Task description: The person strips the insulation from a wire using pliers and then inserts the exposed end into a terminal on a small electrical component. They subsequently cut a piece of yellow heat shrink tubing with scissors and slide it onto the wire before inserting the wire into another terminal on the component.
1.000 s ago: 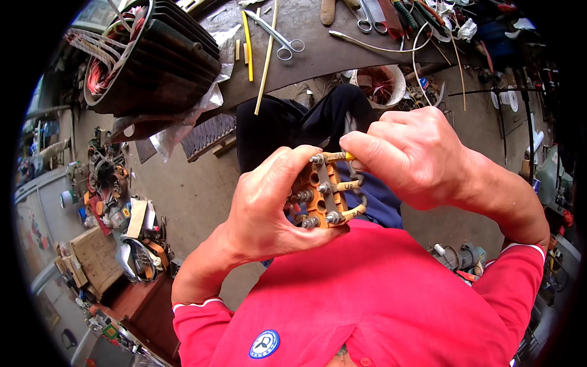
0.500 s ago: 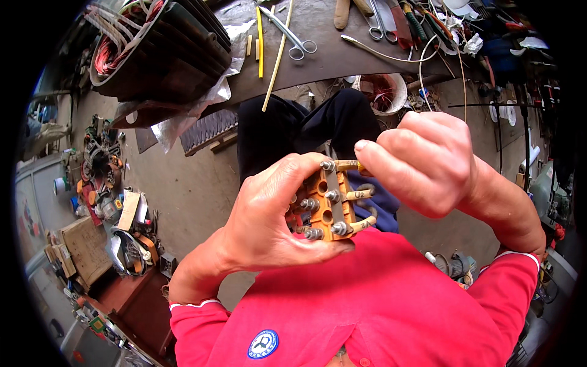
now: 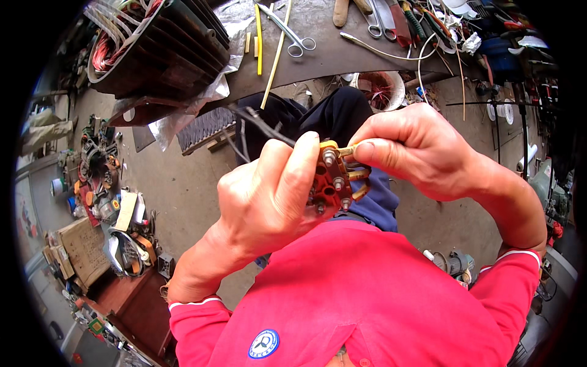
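Brown and worn, the bench carries a dark finned motor housing at its left end, with scissors and a yellow tube near its middle. Below the bench's near edge, a white bucket stands on the grey floor; left of the bench, nearer the person, are parts and cardboard.

The block is orange-red, with metal bolts and nuts, and pale sleeved leads at its right side.

Held on the person's side of the bench, the block sits between both hands: the left hand grips its left side, while the right hand pinches the uppermost lead between thumb and finger.
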`<action>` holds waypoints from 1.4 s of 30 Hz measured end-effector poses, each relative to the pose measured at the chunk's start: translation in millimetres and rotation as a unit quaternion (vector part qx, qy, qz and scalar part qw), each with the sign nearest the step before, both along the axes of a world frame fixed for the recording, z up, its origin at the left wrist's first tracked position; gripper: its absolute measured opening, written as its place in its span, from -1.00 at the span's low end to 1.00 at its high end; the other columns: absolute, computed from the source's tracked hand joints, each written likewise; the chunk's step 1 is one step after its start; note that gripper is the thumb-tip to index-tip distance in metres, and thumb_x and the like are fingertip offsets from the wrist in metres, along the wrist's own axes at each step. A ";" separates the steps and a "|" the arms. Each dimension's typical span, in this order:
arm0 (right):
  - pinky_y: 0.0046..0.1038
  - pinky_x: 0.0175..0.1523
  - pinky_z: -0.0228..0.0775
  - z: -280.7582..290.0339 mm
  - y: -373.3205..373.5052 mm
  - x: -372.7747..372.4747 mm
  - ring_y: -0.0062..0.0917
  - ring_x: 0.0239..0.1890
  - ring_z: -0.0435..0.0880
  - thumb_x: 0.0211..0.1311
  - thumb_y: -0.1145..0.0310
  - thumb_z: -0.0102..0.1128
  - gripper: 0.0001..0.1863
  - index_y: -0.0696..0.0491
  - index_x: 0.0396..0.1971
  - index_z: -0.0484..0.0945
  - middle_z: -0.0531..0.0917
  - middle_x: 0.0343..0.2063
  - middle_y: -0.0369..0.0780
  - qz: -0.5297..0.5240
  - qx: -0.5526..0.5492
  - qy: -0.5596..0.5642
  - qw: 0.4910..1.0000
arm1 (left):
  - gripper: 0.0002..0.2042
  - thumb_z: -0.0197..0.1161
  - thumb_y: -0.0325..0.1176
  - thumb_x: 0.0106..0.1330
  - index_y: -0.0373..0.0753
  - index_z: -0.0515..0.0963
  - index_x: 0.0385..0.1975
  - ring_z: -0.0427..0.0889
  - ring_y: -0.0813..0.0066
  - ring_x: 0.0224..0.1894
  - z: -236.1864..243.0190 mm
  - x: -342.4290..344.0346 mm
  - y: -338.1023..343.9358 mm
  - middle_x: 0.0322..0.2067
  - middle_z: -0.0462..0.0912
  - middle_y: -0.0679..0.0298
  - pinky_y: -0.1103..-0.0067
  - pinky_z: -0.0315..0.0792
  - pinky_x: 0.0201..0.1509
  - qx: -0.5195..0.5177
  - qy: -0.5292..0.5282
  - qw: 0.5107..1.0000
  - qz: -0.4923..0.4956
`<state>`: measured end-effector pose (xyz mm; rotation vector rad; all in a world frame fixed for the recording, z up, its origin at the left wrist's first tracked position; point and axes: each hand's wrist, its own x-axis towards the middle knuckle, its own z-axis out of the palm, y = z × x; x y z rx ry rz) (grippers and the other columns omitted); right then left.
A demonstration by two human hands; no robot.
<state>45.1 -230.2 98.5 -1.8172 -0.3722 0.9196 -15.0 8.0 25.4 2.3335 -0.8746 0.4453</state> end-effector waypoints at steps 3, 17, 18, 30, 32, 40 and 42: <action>-0.45 -0.43 0.44 -17.0 -4.1 -0.9 -0.46 -0.50 0.64 0.20 0.38 0.31 -0.85 0.14 -0.32 0.66 0.59 -0.55 -0.23 0.085 -0.045 -0.443 0.891 | -0.19 0.72 -0.29 -0.19 -0.34 0.44 0.13 0.67 0.38 -0.41 2.9 -0.6 -0.8 -0.29 0.61 0.17 0.53 0.57 -0.37 -0.081 0.142 0.986 -0.016; -0.49 -0.38 0.39 -3.0 3.4 -5.9 -0.60 -0.52 0.57 0.36 0.36 0.25 -0.77 0.27 -0.34 0.65 0.64 -0.57 -0.14 -0.056 -0.028 -0.050 0.997 | -0.24 0.63 -0.19 -0.13 -0.42 0.47 0.10 0.60 0.36 -0.57 -5.5 2.7 -7.6 -0.42 0.53 0.20 0.53 0.47 -0.60 -0.038 0.000 0.999 0.012; -0.48 -0.37 0.40 -3.5 3.6 -5.1 -0.62 -0.51 0.56 0.36 0.36 0.25 -0.77 0.27 -0.33 0.65 0.64 -0.57 -0.15 -0.062 -0.013 -0.004 0.998 | -0.24 0.63 -0.19 -0.13 -0.42 0.47 0.10 0.60 0.36 -0.58 -7.7 2.4 -7.6 -0.42 0.53 0.21 0.53 0.46 -0.60 -0.021 -0.022 0.999 0.020; -0.32 -0.41 0.50 -16.2 -10.8 -0.1 -0.32 -0.47 0.66 0.03 0.40 0.34 -0.82 0.10 -0.37 0.57 0.58 -0.55 -0.22 0.129 -0.096 -0.554 0.816 | -0.18 0.73 -0.30 -0.25 -0.30 0.44 0.11 0.66 0.34 -0.39 6.8 3.9 -8.0 -0.28 0.60 0.18 0.51 0.59 -0.31 -0.087 0.202 0.975 -0.025; -0.32 -0.46 0.47 -15.4 -11.5 -2.6 -0.34 -0.51 0.64 0.02 0.37 0.29 -0.83 0.10 -0.39 0.56 0.54 -0.58 -0.24 0.153 -0.120 -0.617 0.763 | -0.19 0.72 -0.30 -0.24 -0.31 0.44 0.11 0.67 0.34 -0.39 7.2 2.4 -9.1 -0.29 0.60 0.17 0.50 0.59 -0.32 -0.090 0.194 0.977 -0.023; -0.38 -0.42 0.43 -19.4 -13.4 -1.8 -0.32 -0.56 0.60 0.26 0.48 0.26 -0.90 0.20 -0.38 0.60 0.61 -0.60 -0.11 0.080 -0.014 -0.296 0.952 | -0.18 0.71 -0.23 -0.17 -0.42 0.43 0.12 0.67 0.35 -0.47 7.0 -1.8 -16.0 -0.36 0.59 0.16 0.49 0.54 -0.53 0.012 0.041 0.999 0.009; -0.44 -0.42 0.37 -5.3 -10.4 0.7 -0.56 -0.57 0.53 0.38 0.40 0.24 -0.82 0.23 -0.32 0.64 0.58 -0.63 -0.20 0.016 -0.030 -0.058 0.998 | -0.17 0.72 -0.23 -0.18 -0.41 0.43 0.13 0.66 0.35 -0.49 3.7 0.0 -16.7 -0.37 0.59 0.16 0.49 0.54 -0.54 0.012 0.014 1.000 0.008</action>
